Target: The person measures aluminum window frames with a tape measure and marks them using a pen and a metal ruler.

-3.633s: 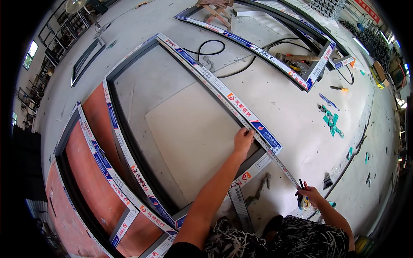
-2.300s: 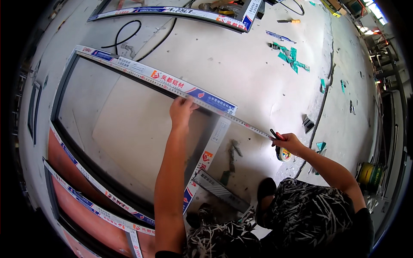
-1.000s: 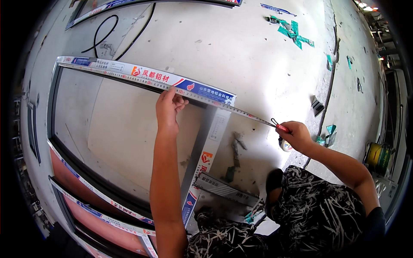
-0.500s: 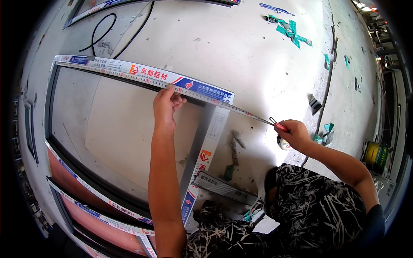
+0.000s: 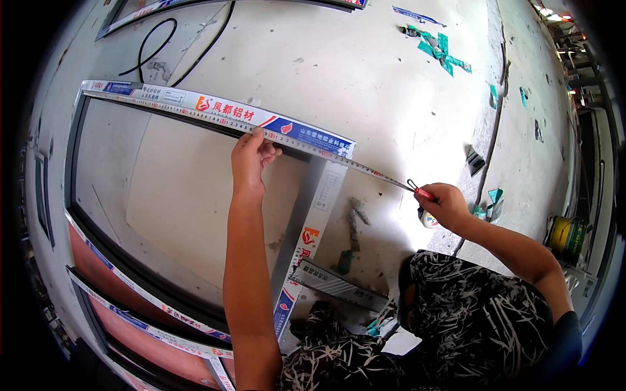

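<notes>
White tape [image 5: 300,144] runs along the frame [image 5: 228,112], past its corner, to the right hand [image 5: 445,203], gripping its case [image 5: 430,220]; left hand [image 5: 249,161] touches it, pinch unclear. Barely shifted in half a second, so likely steady enough to read.

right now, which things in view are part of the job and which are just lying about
In use:
tape, drawn out along the frame, held in the right fingers
frame, left fingers at its edge

Lying about, it seems:
black cable
green scraps
blue strip
</notes>
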Demonstrator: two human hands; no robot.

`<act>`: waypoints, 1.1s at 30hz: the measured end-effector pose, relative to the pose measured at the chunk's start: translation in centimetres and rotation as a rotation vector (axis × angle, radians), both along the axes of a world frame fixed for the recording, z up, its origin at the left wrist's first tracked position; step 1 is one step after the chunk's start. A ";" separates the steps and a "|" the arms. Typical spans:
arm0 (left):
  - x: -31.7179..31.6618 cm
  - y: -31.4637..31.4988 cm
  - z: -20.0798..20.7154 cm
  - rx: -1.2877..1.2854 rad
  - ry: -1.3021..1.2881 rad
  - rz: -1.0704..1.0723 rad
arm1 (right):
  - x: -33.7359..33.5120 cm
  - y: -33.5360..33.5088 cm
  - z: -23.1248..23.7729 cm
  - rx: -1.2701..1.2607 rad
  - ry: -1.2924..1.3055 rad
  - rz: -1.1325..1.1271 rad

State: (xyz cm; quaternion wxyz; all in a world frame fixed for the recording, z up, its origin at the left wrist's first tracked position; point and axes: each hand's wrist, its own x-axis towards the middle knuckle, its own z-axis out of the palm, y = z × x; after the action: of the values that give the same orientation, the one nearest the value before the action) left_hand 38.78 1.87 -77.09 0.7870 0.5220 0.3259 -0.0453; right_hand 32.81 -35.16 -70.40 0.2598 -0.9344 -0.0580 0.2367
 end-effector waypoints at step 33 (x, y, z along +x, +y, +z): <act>-18.3 -2.4 7.7 0.041 -0.112 0.107 | -4.0 11.2 0.9 0.573 0.700 0.034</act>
State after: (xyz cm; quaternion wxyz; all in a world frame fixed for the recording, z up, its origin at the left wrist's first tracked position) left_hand 20.46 -0.56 -69.35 0.7944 0.5217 0.3095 0.0330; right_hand 28.85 -23.97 -69.53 0.5079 -0.6875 -0.0452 0.5171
